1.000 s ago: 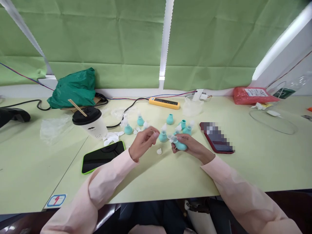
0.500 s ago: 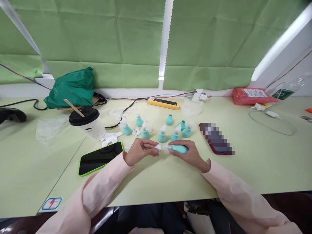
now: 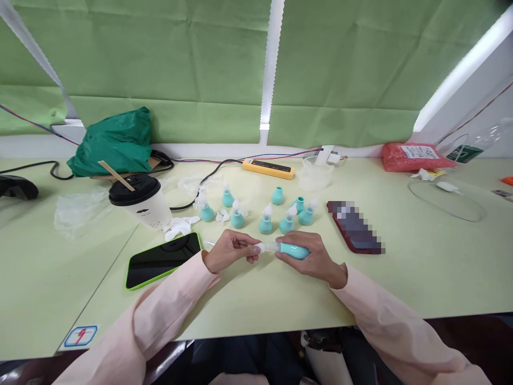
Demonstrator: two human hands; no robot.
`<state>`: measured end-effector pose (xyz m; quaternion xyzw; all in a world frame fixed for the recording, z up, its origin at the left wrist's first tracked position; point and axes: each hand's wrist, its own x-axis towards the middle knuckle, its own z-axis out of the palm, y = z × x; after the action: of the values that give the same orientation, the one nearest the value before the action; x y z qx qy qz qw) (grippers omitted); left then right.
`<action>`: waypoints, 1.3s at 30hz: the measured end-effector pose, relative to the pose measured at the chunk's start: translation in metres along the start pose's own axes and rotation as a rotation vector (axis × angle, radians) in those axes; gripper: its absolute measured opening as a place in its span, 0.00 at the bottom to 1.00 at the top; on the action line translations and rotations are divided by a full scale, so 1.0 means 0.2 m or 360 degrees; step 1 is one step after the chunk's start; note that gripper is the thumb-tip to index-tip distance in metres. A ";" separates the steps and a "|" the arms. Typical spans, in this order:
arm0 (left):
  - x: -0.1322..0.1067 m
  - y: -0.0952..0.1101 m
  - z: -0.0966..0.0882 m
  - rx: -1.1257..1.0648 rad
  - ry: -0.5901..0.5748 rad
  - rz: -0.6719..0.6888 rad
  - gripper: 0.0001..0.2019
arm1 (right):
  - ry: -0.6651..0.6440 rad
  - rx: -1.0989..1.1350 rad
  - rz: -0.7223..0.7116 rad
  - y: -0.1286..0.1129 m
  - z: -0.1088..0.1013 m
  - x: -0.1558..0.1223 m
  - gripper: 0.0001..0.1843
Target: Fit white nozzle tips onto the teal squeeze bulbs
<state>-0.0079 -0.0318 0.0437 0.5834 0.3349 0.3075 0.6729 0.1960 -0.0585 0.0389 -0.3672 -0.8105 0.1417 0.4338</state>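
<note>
In my right hand [image 3: 316,258] lies a teal squeeze bulb [image 3: 294,251] with a clear nozzle [image 3: 272,246] pointing left, held sideways above the table. It looks like a nasal aspirator. My left hand [image 3: 227,251] pinches a small white soft tip [image 3: 261,247] between thumb and fingers, and the tip meets the nozzle's end. Just beyond my hands stand several teal bulbs with clear nozzles and white tips, one of them a bulb [image 3: 265,224] in the middle. Farther back are a bare teal bulb [image 3: 277,196] and another open-necked one [image 3: 299,204].
Loose white tips [image 3: 223,216] lie among the bulbs. At left are a green-edged phone [image 3: 164,261], a lidded paper cup [image 3: 150,208] and a green bag [image 3: 114,141]. A red-edged phone [image 3: 355,227] lies right. Behind are a yellow power strip [image 3: 268,169] and a clear plastic bowl [image 3: 315,175].
The gap between the white tip and the clear nozzle has closed; they now touch. Both hands stay in nearly the same place.
</note>
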 end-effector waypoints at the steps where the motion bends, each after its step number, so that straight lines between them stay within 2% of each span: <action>1: 0.00 0.00 0.00 -0.0006 -0.0004 0.0004 0.13 | 0.0002 -0.0011 -0.0022 0.00 0.00 0.00 0.11; 12: 0.00 -0.01 0.01 -0.0032 -0.0026 -0.0006 0.11 | -0.0109 -0.0120 -0.0174 0.01 0.00 -0.01 0.12; 15: 0.00 0.00 0.02 -0.0085 -0.0015 0.0003 0.12 | -0.0068 -0.0117 -0.0191 0.01 0.02 -0.02 0.12; 19: -0.02 0.00 0.04 -0.0139 0.0034 0.0085 0.12 | 0.0050 0.0028 -0.0135 -0.01 0.04 -0.01 0.11; 24: -0.02 -0.01 0.03 0.0003 0.0028 0.0058 0.13 | -0.0048 0.0113 -0.0056 -0.02 0.06 0.00 0.10; 29: -0.01 -0.03 -0.01 0.0143 -0.0094 0.0071 0.12 | -0.0127 0.0185 0.0021 -0.02 0.07 -0.01 0.08; 32: -0.02 0.00 0.01 0.0216 -0.0112 0.0110 0.12 | -0.0146 0.0232 0.0090 -0.04 0.07 -0.01 0.08; 36: -0.06 0.08 0.06 0.0474 0.0039 0.0247 0.13 | -0.0290 0.0208 0.0153 -0.08 0.05 0.03 0.09; 39: -0.11 0.17 0.03 0.0557 0.0224 0.0389 0.21 | -0.0337 0.0017 0.0149 -0.14 -0.02 0.12 0.12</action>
<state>-0.0167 -0.0482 0.0792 0.7047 0.3562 0.3640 0.4940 0.1779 -0.0611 0.0715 -0.3853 -0.8330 0.2041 0.3406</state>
